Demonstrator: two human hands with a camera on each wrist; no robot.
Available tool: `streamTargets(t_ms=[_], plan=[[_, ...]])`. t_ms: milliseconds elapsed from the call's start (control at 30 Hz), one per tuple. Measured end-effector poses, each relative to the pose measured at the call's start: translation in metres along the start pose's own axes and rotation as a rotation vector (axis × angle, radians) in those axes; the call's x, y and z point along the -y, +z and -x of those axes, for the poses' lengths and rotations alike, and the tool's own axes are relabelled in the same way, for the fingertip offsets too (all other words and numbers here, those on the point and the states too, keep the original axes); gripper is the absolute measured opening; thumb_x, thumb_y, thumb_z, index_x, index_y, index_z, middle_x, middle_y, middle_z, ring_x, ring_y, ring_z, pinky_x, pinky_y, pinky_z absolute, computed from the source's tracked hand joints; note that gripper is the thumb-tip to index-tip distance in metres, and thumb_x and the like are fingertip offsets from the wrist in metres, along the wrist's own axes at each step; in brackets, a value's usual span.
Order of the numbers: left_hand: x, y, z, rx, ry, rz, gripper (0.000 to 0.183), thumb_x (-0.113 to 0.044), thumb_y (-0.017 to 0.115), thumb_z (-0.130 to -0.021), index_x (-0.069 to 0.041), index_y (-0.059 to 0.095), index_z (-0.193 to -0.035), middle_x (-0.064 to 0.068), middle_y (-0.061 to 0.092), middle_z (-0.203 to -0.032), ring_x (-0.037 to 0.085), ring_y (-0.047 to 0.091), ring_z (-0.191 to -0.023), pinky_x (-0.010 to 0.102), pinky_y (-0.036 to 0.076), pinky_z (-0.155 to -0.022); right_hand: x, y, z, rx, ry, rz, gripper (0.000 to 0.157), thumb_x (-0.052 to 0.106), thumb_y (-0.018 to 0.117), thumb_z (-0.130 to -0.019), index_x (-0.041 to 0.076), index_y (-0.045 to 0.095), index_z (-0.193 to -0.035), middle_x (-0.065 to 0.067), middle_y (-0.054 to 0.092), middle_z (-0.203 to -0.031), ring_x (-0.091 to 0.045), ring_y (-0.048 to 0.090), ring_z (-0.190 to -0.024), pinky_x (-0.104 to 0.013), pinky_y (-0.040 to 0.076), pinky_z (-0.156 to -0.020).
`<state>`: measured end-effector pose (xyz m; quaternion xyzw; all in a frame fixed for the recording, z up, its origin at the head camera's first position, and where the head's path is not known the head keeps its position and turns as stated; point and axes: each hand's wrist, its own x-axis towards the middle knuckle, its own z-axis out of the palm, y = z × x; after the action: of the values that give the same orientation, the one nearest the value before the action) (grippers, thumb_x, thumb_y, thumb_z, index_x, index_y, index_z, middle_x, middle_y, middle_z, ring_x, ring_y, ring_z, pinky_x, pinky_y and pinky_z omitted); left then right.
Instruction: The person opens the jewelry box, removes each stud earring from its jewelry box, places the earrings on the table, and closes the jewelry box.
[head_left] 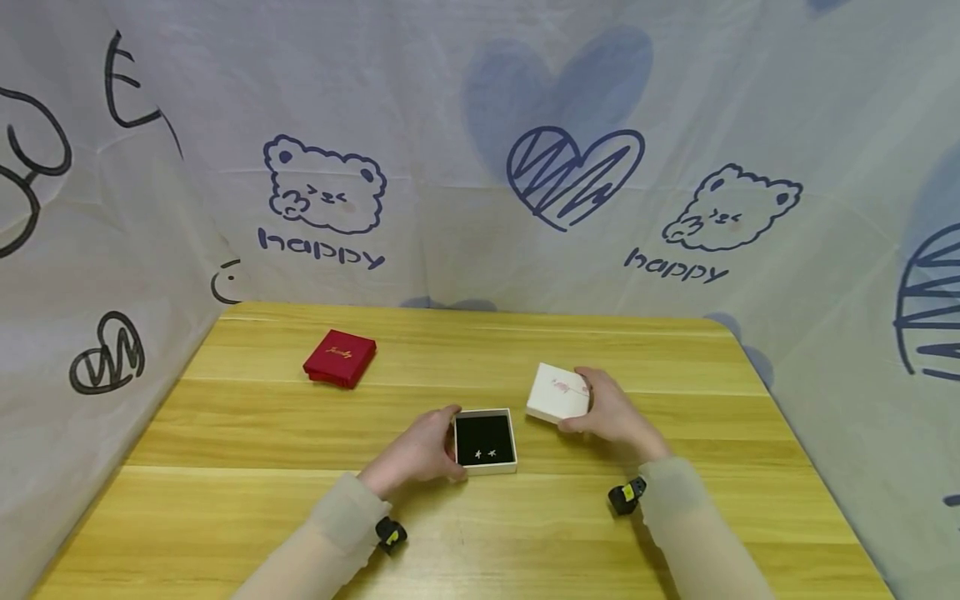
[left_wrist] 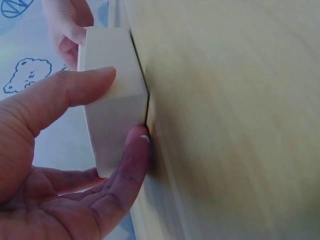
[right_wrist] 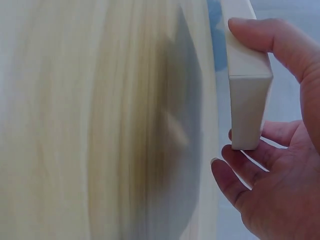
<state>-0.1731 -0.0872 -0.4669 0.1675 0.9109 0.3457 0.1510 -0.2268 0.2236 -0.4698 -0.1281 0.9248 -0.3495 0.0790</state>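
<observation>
A white box base point(head_left: 491, 469) with a black insert point(head_left: 483, 435) lies on the table, its top uncovered. On the insert's near part are two small star-shaped earrings point(head_left: 485, 454). My left hand point(head_left: 423, 448) grips this base from the left side, thumb on the near wall in the left wrist view. My right hand point(head_left: 611, 408) holds the white box lid point(head_left: 555, 393) by its edges, to the right of the base. The lid carries pink lettering on top. In the right wrist view the lid point(right_wrist: 248, 95) hangs above the table, thumb on one side and fingers on the other.
A red jewelry box point(head_left: 340, 358) with gold lettering sits at the table's back left, its lid on. The wooden table point(head_left: 300, 500) meets a white cloth backdrop point(head_left: 450, 208) with drawn bears and hearts. Both wrists carry small black cameras point(head_left: 391, 534).
</observation>
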Motion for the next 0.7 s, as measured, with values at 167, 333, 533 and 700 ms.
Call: streamTargets(t_ms=[167,333,533,700], plan=[[-0.001,0.0,0.001,-0.002,-0.011,-0.015,0.1,-0.012,0.091,-0.065,0.011,0.034,-0.144,0.006,0.054,-0.087,0.016,0.052,-0.072,0.036,0.048,-0.075,-0.01,-0.005,-0.005,-0.02,0.01,0.012,0.096,0.022,0.089,-0.07,-0.009,0.036,-0.144,-0.029,0.039,-0.138,-0.038,0.047,-0.115,-0.055,0.036,-0.102],[-0.002,-0.001,0.001,-0.006,-0.017,-0.024,0.099,-0.012,0.091,-0.064,0.01,0.036,-0.144,0.009,0.055,-0.093,0.019,0.051,-0.079,0.041,0.047,-0.083,-0.019,-0.009,-0.013,-0.025,0.047,0.05,0.098,0.025,0.088,-0.071,-0.009,0.034,-0.146,-0.028,0.036,-0.138,-0.039,0.047,-0.115,-0.055,0.036,-0.102],[-0.003,-0.001,0.001,-0.005,-0.016,-0.021,0.099,-0.012,0.091,-0.064,0.01,0.036,-0.144,0.008,0.054,-0.093,0.018,0.052,-0.077,0.04,0.048,-0.081,-0.025,-0.013,-0.022,-0.02,0.07,0.067,0.098,0.029,0.087,-0.074,-0.008,0.033,-0.146,-0.029,0.036,-0.14,-0.041,0.044,-0.121,-0.056,0.033,-0.105],[-0.003,-0.001,0.001,-0.009,-0.009,-0.01,0.1,-0.01,0.091,-0.063,0.011,0.035,-0.144,0.007,0.054,-0.091,0.016,0.052,-0.074,0.039,0.048,-0.08,-0.028,-0.014,-0.026,-0.02,0.087,0.075,0.096,0.028,0.087,-0.075,-0.009,0.033,-0.146,-0.03,0.035,-0.143,-0.043,0.04,-0.126,-0.055,0.031,-0.107]])
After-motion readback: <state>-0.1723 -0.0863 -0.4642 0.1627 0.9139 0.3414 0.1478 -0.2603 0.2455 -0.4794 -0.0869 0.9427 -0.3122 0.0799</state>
